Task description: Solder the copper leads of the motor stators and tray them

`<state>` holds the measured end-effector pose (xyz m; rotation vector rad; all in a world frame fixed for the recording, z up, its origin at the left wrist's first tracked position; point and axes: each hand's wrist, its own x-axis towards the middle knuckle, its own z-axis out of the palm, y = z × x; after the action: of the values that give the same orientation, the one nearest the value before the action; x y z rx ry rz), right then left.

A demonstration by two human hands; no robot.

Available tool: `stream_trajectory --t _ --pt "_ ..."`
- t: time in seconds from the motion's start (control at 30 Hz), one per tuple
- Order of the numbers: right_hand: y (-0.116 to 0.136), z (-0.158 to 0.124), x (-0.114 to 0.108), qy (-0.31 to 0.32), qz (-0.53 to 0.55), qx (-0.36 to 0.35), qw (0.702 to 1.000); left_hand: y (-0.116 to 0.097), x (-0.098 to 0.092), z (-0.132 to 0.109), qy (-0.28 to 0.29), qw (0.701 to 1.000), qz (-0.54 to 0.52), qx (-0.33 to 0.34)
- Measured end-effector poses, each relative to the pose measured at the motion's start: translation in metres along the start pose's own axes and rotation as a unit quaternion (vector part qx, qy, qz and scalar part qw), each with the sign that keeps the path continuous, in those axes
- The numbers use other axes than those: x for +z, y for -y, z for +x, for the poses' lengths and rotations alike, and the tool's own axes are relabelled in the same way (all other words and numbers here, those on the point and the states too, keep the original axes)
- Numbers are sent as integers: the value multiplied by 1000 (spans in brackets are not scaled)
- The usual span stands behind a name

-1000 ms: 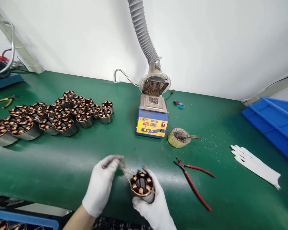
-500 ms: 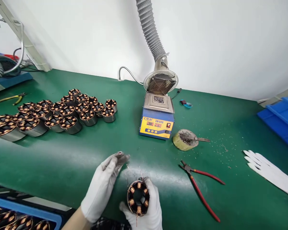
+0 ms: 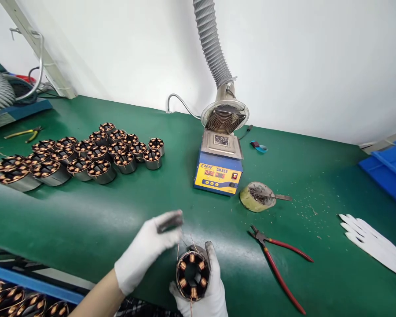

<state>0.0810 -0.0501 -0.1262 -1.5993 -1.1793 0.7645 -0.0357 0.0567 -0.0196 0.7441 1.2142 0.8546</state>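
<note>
A round motor stator point(image 3: 201, 281) with copper coils and a dark core is held at the bottom centre by my right hand point(image 3: 214, 281), in a white glove with dirty fingertips. Thin copper wires stick up from its far edge, and one hangs at the near edge. My left hand point(image 3: 153, 244), also gloved, is just left of and above these wires. Its fingers are bent towards them, and whether they pinch a wire is too blurred to tell. Red-handled cutters point(image 3: 260, 237) lie open to the right.
A blue-yellow solder pot point(image 3: 218, 176) stands under a fume duct point(image 3: 214, 48). Beside it is a tin point(image 3: 249, 201) with a tool. Several stators point(image 3: 100, 171) stand at left; a blue crate point(image 3: 36, 284) of more is lower left. A white glove point(image 3: 376, 246) lies right.
My left hand has moved right, closer to the stator's wires, and its fingers have turned. My right hand still holds the stator. The whole view has shifted slightly.
</note>
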Motion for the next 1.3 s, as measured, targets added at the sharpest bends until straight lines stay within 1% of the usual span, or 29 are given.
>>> stream_trajectory --t 0.07,0.1,0.17,0.27,0.33,0.47,0.53,0.6,0.67,0.73,0.8,0.9,0.93,0.97,1.07,1.1,1.13,1.23,1.3 --pt "0 0 0 3 -1 0 1000 3 6 -6 28 998 17 -58" --pt "0 0 -1 4 -4 1 1000 4 9 -8 37 997 10 -74" --pt "2 1 -2 8 -7 5 1000 7 16 -9 58 994 -4 -88" --pt "6 2 -3 26 10 4 1000 10 21 -6 98 991 30 -87" --pt "8 2 -4 34 15 7 999 12 22 -5 86 992 46 -74" --pt "5 1 -4 31 9 19 999 14 20 -5 17 996 71 -42" --pt "1 -1 -5 32 7 23 999 13 20 -4 5 996 83 -20" --pt "-3 -1 -6 32 6 26 999 12 22 -3 29 996 84 -21" --pt "-4 -1 -6 32 5 31 999 11 24 -1 65 994 77 -41" --pt "-3 0 -6 30 2 30 999 9 25 3 80 993 61 -53" --pt "0 0 -6 28 -4 22 999 5 23 7 58 997 35 -39" --pt "4 0 -5 28 -8 27 999 -3 13 12 -12 1000 -1 19" --pt "5 0 -5 29 -5 33 999 -6 9 12 -22 999 -5 26" --pt "5 0 -5 31 2 38 999 -8 6 11 -11 1000 -1 18" --pt "2 0 -6 33 15 42 998 -8 2 7 88 994 38 -59" --pt "1 0 -6 33 11 43 998 -5 3 5 110 990 44 -76" --pt "0 0 -6 33 5 45 998 -2 4 4 116 989 43 -81" --pt "0 1 -8 38 -9 42 998 8 10 4 91 993 17 -68" --pt "3 2 -10 47 -3 37 998 11 14 4 77 995 9 -67"
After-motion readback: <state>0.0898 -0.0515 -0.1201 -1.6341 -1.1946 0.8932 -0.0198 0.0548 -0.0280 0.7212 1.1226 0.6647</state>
